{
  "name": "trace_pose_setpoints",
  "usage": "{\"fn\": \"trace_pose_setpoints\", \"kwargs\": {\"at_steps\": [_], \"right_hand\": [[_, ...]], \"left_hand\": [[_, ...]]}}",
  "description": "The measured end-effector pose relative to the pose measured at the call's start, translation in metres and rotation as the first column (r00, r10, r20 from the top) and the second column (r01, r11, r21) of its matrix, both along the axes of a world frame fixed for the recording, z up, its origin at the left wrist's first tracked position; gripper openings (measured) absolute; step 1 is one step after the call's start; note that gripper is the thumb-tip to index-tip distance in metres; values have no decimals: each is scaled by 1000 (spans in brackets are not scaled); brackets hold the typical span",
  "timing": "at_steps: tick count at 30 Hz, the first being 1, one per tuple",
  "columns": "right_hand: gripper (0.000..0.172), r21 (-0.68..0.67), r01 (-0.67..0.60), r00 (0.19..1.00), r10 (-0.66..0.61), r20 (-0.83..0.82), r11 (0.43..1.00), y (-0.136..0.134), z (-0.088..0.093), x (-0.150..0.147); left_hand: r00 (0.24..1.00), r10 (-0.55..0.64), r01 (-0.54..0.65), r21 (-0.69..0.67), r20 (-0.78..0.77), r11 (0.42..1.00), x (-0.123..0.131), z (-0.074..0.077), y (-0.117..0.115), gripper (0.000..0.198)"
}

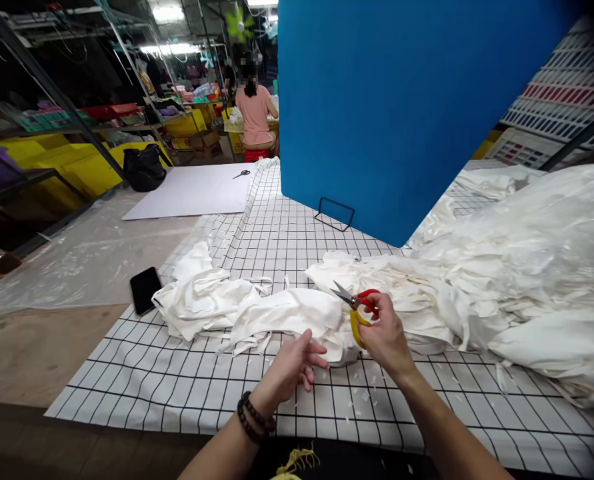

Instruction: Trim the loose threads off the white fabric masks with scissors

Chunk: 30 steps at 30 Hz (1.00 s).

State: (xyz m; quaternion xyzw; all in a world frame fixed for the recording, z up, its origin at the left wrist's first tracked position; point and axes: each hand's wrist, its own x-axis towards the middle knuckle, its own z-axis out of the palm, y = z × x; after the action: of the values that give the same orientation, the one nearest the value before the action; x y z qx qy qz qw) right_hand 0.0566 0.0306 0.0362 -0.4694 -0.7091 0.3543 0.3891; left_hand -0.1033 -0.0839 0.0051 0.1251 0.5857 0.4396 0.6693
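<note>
In my right hand (387, 333) is a pair of scissors (355, 301) with one red and one yellow handle loop. The blades are parted and point up and left, over the white fabric. My left hand (297, 363) has its fingers spread and holds nothing; it is at the near edge of a white cloth piece (291, 312) with thin straps. Whether the fingertips touch the cloth I cannot tell. More white cloth (197, 293) lies crumpled to the left, and a heap of white pieces (401, 287) spreads to the right. Small white scraps (364, 397) are scattered near my hands.
A large blue board (377, 113) stands behind the cloth beside a black wire stand (335, 215). A phone (145, 290) lies left. Plastic-covered white fabric (551, 247) piles up right. Farther back are a white board (191, 190), black scissors (241, 174) and a seated person (255, 117).
</note>
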Motion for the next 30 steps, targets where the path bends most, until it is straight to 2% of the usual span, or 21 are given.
{"fn": "trace_pose_setpoints", "kwargs": {"at_steps": [1,3,5,7,11,15,17,20,22,24,25,27,29,30], "right_hand": [[31,-34,-15,999,14,-40,999,-2,-2,1],[29,-132,-154,981,136,-135,979,-6,-5,3],[28,-202,-342,935,310,-173,918,-11,-7,1],[26,-253,-453,891,447,-85,855,-16,-8,-3],[29,-222,-500,830,536,152,837,-15,-11,-12],[24,-203,-495,839,525,142,845,-10,-2,-10],[24,-122,-483,862,495,113,867,-12,7,-6],[26,212,-395,918,388,76,894,-24,16,-1],[27,436,-304,947,318,43,847,-36,16,-2],[28,507,-287,947,321,22,813,-46,13,-2],[29,479,-307,938,347,3,823,-50,11,-3],[27,315,-336,918,383,-101,888,-54,9,-3],[25,88,-310,906,322,-276,947,-51,10,-4],[24,-10,-298,894,276,-354,954,-47,12,-5]], "left_hand": [[1000,-2,2,-33,7,999,0,-4,6,64],[1000,-14,15,-63,19,998,-1,-9,16,64],[1000,-23,24,-66,14,998,-1,-11,22,55],[1000,-25,25,-64,2,998,0,-13,23,44],[998,20,-21,-2,-59,1000,2,-14,15,38],[980,142,-122,141,-140,982,4,-5,6,36],[967,201,-166,206,-160,964,6,5,4,38],[962,270,-249,284,-38,926,13,28,2,42],[951,290,-309,319,107,896,18,46,0,41],[947,262,-312,335,187,889,21,60,-1,38],[951,245,-297,338,188,893,21,65,-2,37],[960,235,-275,340,154,900,20,69,-3,36],[959,261,-285,354,114,891,16,67,-4,34],[957,274,-291,365,100,884,14,66,-5,33]]}}
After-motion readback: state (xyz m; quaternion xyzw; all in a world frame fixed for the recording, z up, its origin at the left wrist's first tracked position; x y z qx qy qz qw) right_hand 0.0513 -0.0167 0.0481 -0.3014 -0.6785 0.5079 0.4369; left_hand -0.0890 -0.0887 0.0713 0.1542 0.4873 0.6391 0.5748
